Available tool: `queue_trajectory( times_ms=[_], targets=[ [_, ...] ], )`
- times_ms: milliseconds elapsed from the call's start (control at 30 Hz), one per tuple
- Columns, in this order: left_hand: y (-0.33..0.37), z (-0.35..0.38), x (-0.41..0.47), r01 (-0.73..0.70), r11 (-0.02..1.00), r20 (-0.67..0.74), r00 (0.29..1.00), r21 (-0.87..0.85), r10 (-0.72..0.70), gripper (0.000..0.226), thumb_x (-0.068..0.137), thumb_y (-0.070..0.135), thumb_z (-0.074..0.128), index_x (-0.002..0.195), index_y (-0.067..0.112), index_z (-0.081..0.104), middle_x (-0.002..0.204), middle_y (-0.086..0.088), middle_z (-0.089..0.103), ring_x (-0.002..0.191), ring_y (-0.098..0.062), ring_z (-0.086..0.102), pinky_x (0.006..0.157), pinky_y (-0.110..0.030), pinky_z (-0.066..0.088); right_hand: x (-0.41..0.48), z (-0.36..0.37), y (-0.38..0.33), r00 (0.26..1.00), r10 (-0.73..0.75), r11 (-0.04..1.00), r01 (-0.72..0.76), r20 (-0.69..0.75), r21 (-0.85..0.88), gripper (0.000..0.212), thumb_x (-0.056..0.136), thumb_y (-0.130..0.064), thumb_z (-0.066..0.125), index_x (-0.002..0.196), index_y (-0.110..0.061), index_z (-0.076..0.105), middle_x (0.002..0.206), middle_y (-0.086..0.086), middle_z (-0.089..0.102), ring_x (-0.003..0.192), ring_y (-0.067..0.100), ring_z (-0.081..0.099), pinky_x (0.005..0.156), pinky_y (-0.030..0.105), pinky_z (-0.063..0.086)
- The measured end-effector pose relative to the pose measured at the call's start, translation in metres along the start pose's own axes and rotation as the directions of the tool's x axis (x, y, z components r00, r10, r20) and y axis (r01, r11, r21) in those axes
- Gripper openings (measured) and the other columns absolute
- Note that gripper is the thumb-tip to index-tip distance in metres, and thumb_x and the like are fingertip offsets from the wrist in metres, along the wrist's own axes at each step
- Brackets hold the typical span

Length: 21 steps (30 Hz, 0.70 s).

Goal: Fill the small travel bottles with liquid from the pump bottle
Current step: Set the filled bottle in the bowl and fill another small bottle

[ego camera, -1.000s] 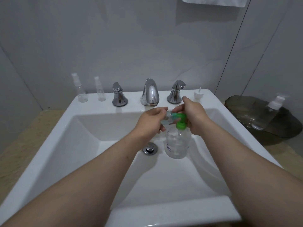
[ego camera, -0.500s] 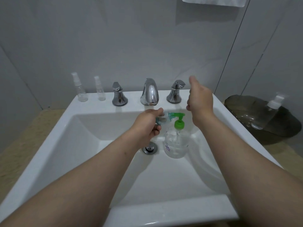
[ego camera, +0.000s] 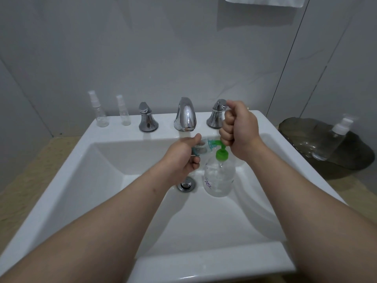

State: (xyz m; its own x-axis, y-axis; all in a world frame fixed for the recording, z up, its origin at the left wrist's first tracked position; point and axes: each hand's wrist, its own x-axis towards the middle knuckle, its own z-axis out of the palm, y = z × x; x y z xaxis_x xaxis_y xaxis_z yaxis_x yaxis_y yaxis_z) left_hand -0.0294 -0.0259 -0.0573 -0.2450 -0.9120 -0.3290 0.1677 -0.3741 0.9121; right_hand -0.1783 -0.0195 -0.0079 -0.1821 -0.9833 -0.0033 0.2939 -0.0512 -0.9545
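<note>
Pump bottle stands upright in the sink, just right of the drain, with its green pump head up and behind the drain. My left hand has its fingers wrapped round the small travel bottle, held tilted above the drain with its mouth against the green nozzle. My right hand is a closed fist holding nothing, poised over the pump head to the drain's upper right; I cannot tell whether it touches the pump yet. I take this as the pumping step. I'd drive the fist straight down, slow and full, so the bottle does not tip toward the drain, and hold the travel bottle's mouth snug at the nozzle, letting the pump rise fully between strokes.
</note>
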Motion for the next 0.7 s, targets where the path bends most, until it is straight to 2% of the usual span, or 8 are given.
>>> queue_trajectory(
  times_ms=[167,400,567,700],
  targets=[
    [-0.001,-0.001,0.000,0.011,1.000,0.007,1.000,0.006,-0.011,0.026,0.102,0.033,0.059,0.113,0.010,0.064,0.084,-0.004,0.061,0.052,-0.013,0.041,0.054,-0.024,0.039,-0.001,-0.003,0.005,1.000,0.012,1.000,-0.012,-0.006,0.015,0.059,0.101,-0.033,0.048,0.048,-0.028,0.024,0.047,-0.005,0.011,0.040,0.015,0.009,0.043,0.019,0.013],
    [-0.005,-0.005,-0.002,0.067,0.998,0.030,0.997,-0.022,-0.066,0.020,0.102,0.031,0.059,0.099,0.012,0.066,0.081,-0.005,0.061,0.050,-0.013,0.042,0.055,-0.025,0.038,-0.004,0.001,0.014,0.999,-0.033,0.997,0.032,-0.005,-0.063,0.055,0.101,-0.022,0.050,0.051,-0.026,0.027,0.048,-0.004,0.015,0.041,0.015,0.011,0.046,0.025,0.009],
    [-0.003,-0.003,-0.001,0.044,0.999,0.022,0.999,-0.030,-0.043,0.023,0.101,0.035,0.060,0.102,0.012,0.065,0.070,-0.001,0.067,0.048,-0.011,0.041,0.054,-0.023,0.038,-0.005,0.001,0.005,0.999,-0.039,0.998,0.041,0.032,-0.051,0.059,0.103,-0.028,0.048,0.049,-0.028,0.025,0.047,-0.005,0.015,0.040,0.015,0.012,0.043,0.021,0.013],
    [-0.002,-0.003,0.001,0.025,0.999,0.023,0.999,-0.026,-0.025,0.026,0.100,0.039,0.061,0.105,0.014,0.064,0.080,-0.006,0.070,0.049,-0.011,0.042,0.052,-0.023,0.039,-0.005,0.007,-0.010,0.991,-0.123,0.992,0.124,0.043,-0.023,0.064,0.105,-0.026,0.045,0.044,-0.028,0.029,0.045,-0.009,0.018,0.037,0.013,0.014,0.042,0.020,0.014]
  ],
)
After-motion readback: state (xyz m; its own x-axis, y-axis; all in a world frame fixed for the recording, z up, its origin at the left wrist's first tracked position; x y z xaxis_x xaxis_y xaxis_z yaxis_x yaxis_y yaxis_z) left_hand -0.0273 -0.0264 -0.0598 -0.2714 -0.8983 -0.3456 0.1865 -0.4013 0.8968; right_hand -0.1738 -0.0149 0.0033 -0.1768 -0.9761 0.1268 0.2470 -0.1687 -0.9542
